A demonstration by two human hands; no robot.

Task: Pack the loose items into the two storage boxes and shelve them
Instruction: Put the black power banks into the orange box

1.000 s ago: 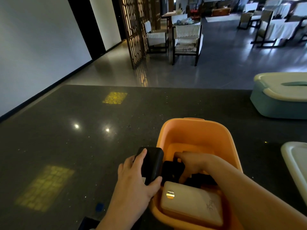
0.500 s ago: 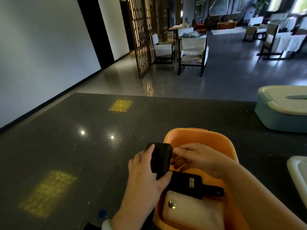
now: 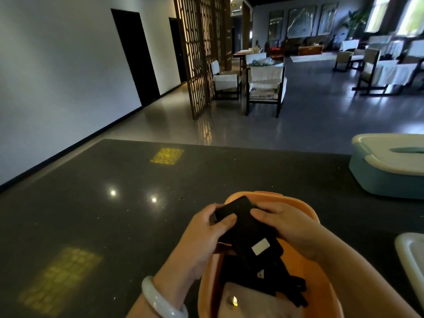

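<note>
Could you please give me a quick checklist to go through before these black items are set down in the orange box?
1. Left hand holds the black pouch: ok, thumb curled over its face.
2. Right hand steadies the other side of the black items: ok, its fingers rest on them.
3. Items are over the orange box: ok.
4. Room left in the box: cannot tell; a beige case and black straps already fill the near end.
5. Teal box ready for loading: not ok, its lid is on.
6. Second lid clear of the work: ok, it lies apart at the right.
</note>
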